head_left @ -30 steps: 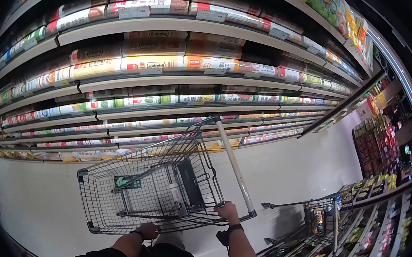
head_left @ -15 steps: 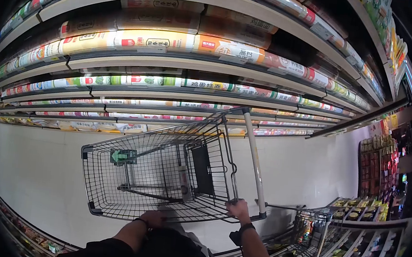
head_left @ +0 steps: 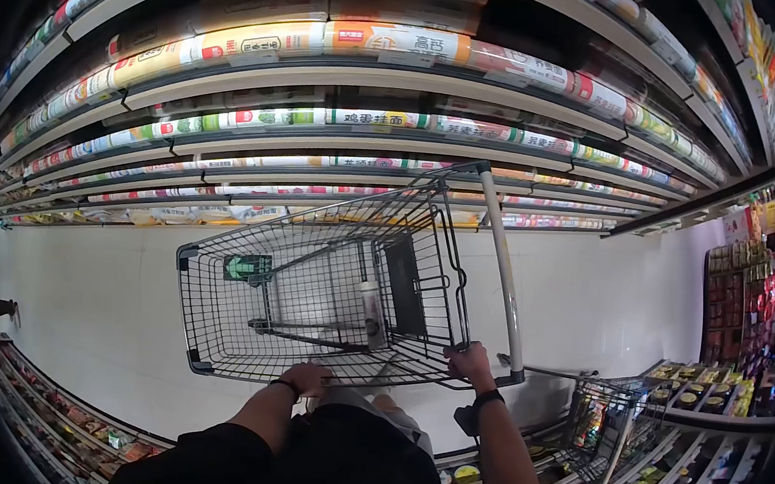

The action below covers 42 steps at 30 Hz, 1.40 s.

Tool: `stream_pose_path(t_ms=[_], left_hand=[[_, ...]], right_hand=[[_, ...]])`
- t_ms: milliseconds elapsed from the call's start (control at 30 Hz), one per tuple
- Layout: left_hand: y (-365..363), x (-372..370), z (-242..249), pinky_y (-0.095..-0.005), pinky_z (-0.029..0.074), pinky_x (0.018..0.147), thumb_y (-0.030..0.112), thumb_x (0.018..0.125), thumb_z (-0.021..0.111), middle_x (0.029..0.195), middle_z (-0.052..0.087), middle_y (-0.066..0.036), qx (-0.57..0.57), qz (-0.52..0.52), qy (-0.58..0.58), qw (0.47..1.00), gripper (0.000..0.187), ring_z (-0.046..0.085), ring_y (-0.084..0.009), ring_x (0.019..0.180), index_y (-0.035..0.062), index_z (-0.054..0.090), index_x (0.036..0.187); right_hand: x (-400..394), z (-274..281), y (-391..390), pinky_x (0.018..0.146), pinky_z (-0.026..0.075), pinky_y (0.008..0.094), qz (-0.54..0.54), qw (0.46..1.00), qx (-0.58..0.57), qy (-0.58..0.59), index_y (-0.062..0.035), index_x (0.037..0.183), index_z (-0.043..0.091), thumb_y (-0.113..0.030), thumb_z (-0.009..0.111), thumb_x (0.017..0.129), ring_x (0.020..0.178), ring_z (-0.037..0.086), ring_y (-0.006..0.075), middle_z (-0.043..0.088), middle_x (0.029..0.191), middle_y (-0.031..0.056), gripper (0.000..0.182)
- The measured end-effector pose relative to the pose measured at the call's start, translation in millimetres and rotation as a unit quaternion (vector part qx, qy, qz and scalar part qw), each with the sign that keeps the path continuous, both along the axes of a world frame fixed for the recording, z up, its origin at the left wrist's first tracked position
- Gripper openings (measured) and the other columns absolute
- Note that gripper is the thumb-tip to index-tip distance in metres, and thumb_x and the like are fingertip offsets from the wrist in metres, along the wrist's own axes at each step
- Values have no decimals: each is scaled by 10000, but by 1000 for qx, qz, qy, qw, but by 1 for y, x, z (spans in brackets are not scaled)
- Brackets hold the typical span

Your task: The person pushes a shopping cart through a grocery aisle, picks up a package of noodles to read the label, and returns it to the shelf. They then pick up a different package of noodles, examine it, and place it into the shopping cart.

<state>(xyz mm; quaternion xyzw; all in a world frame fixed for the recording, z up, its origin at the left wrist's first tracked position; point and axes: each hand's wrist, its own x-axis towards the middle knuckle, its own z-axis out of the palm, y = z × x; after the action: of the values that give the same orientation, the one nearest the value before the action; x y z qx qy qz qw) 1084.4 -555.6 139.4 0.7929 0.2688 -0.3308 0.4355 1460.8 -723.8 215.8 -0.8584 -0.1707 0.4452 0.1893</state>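
Head view is showing both hands at the near side of a wire shopping cart [head_left: 249, 375], which is standing directly in front of the person, crosswise to their body. The right hand [head_left: 469, 362] is closing tightly around the cart's frame just beside the pale handle [head_left: 502, 253], not around the handle itself, and a dark watch [head_left: 467, 420] is sitting on its wrist. The left hand [head_left: 307, 380] is resting at the near rim with its fingers partly bent; whether they are wrapping the wire, the view is not making clear. Over the last second the cart and both hands have been shifting upward in the view, and more of the black shirt [head_left: 329, 460] is now showing below; the right hand is keeping its place on the frame, so the cart seems to be staying under control. Inside the cart's outline, a dark panel [head_left: 407, 286], a white cylinder [head_left: 369, 298] and a green thing [head_left: 247, 268] are showing through the mesh. Beyond it, shelves [head_left: 421, 82] are holding rows of long packs [head_left: 397, 40]. To the right, a second cart [head_left: 615, 393] is standing apart from the hands, near low racks of packets [head_left: 649, 477].
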Motion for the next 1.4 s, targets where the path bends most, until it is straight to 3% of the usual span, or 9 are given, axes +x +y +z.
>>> stream_pose_path(t_ms=[133,267,600,733,833,967,1133,1233,1400], left_hand=[[-24,11,-13,-484,539,932,228,771,618,1167,708,-143,52,-21,-18,998,581,668,-361,1083,299,612,1348],[-41,27,-18,-510,537,827,206,782,629,927,728,-123,82,4,-64,995,336,687,-364,927,197,682,1113],[-57,71,-1,-491,547,881,195,833,590,980,736,-138,117,32,-63,991,283,683,-365,994,218,724,1081],[-49,86,-9,-468,534,947,319,782,674,1101,718,-132,84,-1,-19,996,339,659,-343,1088,216,723,1101],[-49,89,-6,-482,551,879,157,806,598,981,734,-151,105,40,-79,991,289,682,-368,1000,206,734,1057],[-36,101,-4,-456,539,934,299,774,684,1061,718,-158,77,5,-28,997,328,663,-356,1078,198,731,1082],[-30,109,1,-442,530,965,212,800,651,1134,689,-149,102,19,-10,995,328,656,-339,1104,242,730,1117],[-29,110,12,-473,557,890,148,800,599,1008,717,-156,138,35,-49,989,297,677,-351,1028,233,732,1053],[-21,110,-3,-469,555,891,132,801,593,1005,723,-141,124,23,-47,991,311,674,-342,1033,222,734,1063]], right_hand=[[19,2,-13,540,594,328,-11,1000,19,15,51,725,725,-208,763,796,528,700,198,696,619,118,271],[45,-7,-24,528,601,328,-20,999,9,34,68,774,731,-188,758,783,541,703,210,700,646,125,257],[79,7,-34,543,619,345,-22,999,17,41,92,807,718,-131,745,775,595,722,233,708,694,148,227],[98,-5,-38,546,638,386,-50,995,44,71,95,819,713,-111,764,766,616,715,230,711,721,138,219],[99,-5,-37,534,638,390,-73,994,39,73,96,813,713,-113,762,775,623,713,233,706,715,146,218],[103,8,-31,532,635,363,-56,997,14,43,106,818,711,-110,734,779,605,718,250,710,714,158,220],[105,11,-27,531,635,361,-81,995,5,54,114,816,704,-91,713,786,592,711,252,705,711,162,207],[105,13,-25,525,635,366,-99,993,1,65,121,828,697,-82,707,789,587,708,257,701,720,165,207],[108,3,-28,516,632,366,-102,992,19,65,128,827,691,-68,702,791,580,702,254,694,717,171,200]])
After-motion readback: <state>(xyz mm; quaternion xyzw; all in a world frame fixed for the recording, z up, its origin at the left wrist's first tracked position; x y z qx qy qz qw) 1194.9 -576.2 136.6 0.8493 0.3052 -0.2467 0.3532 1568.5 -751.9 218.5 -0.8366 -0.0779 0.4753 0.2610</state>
